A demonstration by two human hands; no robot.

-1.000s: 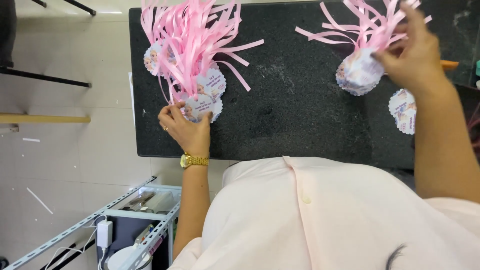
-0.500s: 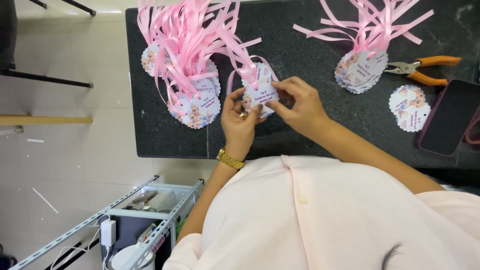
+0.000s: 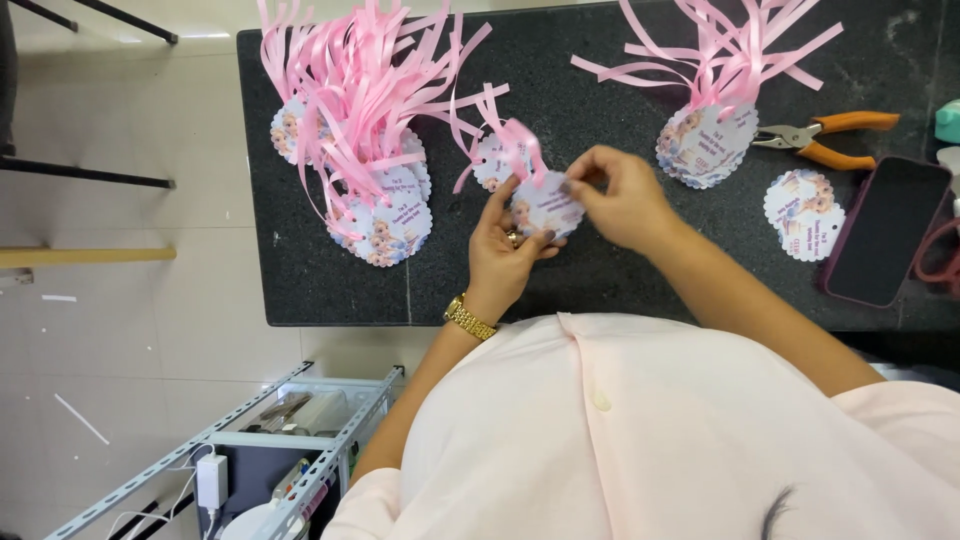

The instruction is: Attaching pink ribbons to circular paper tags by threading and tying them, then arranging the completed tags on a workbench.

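Observation:
My left hand (image 3: 507, 256) and my right hand (image 3: 622, 200) both hold one round scalloped paper tag (image 3: 545, 207) over the middle of the black stone counter (image 3: 590, 290). A pink ribbon (image 3: 510, 135) runs from the tag's top, and my right fingers pinch at the tag's upper edge. A second tag (image 3: 490, 160) with ribbon lies just behind it. At the left lies a pile of ribboned tags (image 3: 375, 200). A smaller ribboned pile (image 3: 708, 145) lies at the right.
Orange-handled pliers (image 3: 825, 135) lie at the right, with plain tags (image 3: 803, 205) and a dark phone (image 3: 885, 230) beside them. A metal wire rack (image 3: 250, 450) stands on the tiled floor below the counter's left end.
My right hand came from the right pile to the centre with a tag, and my left hand left the left pile to meet it. Both now hold that tag.

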